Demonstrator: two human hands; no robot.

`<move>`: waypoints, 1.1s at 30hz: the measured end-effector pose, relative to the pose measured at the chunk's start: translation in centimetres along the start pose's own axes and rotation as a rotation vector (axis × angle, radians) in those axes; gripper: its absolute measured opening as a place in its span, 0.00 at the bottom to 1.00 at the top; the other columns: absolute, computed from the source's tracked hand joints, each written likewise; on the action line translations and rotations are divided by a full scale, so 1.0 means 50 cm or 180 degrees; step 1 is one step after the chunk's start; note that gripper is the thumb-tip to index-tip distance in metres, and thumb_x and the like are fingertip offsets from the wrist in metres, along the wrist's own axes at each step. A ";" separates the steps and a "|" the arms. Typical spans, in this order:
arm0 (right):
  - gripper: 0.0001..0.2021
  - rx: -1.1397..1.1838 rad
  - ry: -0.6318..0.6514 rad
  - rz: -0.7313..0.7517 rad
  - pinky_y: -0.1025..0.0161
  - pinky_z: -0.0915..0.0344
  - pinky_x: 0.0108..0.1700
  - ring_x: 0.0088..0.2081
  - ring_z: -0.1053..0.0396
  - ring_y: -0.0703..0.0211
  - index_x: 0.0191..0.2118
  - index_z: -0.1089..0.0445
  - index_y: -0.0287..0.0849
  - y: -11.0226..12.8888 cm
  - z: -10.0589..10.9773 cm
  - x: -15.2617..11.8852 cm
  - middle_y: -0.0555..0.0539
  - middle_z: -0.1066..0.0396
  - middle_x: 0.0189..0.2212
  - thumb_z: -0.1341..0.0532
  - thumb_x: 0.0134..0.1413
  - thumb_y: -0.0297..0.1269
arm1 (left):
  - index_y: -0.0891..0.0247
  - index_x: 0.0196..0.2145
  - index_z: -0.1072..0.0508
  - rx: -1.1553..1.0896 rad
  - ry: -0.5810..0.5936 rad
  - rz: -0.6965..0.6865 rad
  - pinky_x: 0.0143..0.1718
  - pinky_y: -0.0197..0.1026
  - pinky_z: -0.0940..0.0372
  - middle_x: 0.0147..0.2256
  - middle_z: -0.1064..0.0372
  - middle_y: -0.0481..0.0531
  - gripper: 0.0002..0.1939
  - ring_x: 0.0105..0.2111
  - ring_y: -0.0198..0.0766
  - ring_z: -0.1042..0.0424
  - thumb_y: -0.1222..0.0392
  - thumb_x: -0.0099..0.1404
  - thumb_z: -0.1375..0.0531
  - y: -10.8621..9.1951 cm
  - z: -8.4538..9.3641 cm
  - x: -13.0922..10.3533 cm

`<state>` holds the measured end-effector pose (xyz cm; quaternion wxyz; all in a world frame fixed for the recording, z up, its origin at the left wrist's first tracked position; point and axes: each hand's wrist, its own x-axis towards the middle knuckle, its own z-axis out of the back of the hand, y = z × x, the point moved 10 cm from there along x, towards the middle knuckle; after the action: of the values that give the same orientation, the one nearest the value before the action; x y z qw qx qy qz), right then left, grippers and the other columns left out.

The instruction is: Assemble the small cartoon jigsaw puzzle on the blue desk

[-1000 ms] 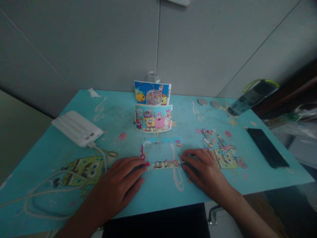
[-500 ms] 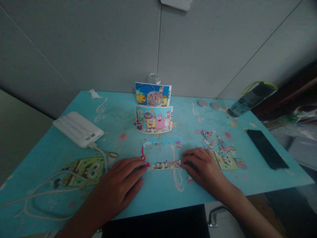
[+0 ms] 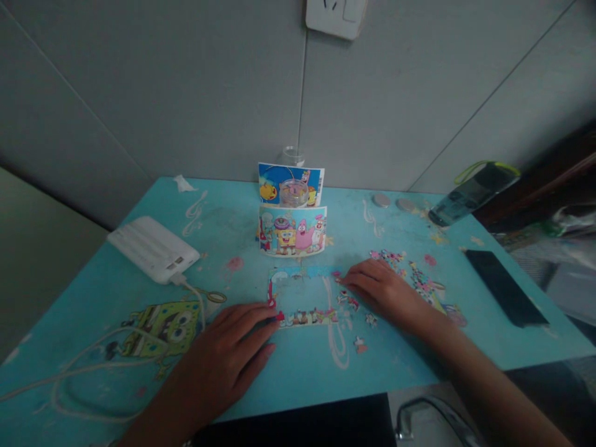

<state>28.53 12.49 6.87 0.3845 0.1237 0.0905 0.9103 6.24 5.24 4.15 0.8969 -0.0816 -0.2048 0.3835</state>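
Note:
A partly joined jigsaw puzzle (image 3: pixel 307 318) lies on the table as a border around a bare middle. At its lower left corner rests my left hand (image 3: pixel 233 341), fingers stretched out and touching the edge pieces. My right hand (image 3: pixel 384 287) is at the upper right corner, fingertips pinched on a small puzzle piece (image 3: pixel 338 279), partly covered. Just below that hand lie loose pieces (image 3: pixel 348 300), with another loose piece (image 3: pixel 360 345) nearer me. A printed cartoon picture card (image 3: pixel 293 236) stands upright behind the puzzle.
More loose pieces (image 3: pixel 421 279) lie right of my right hand, beside a black phone-like slab (image 3: pixel 505 288). A bottle (image 3: pixel 470 195) and two round lids (image 3: pixel 382 200) are farther back. A clear jar (image 3: pixel 294 194) stands behind the card. At left, a white power bank (image 3: pixel 153 248) trails a cable.
My right hand has moved up from the lower right corner to the upper right corner, uncovering loose pieces. My left hand stays at the lower left corner. The view has tilted slightly upward.

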 end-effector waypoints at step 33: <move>0.13 -0.0224 -0.0583 -0.1106 0.51 0.35 0.49 0.44 0.29 0.48 0.50 0.24 0.46 0.001 -0.019 -0.040 0.44 0.26 0.41 0.35 0.64 0.45 | 0.58 0.62 0.31 0.0003 -0.0038 -0.0030 0.59 0.54 0.34 0.59 0.32 0.54 0.21 0.59 0.45 0.34 0.62 0.73 0.42 -0.003 0.002 0.002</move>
<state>29.55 10.94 5.70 0.5466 0.1750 0.0432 0.8178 6.35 5.21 4.29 0.8975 -0.0779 -0.2103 0.3798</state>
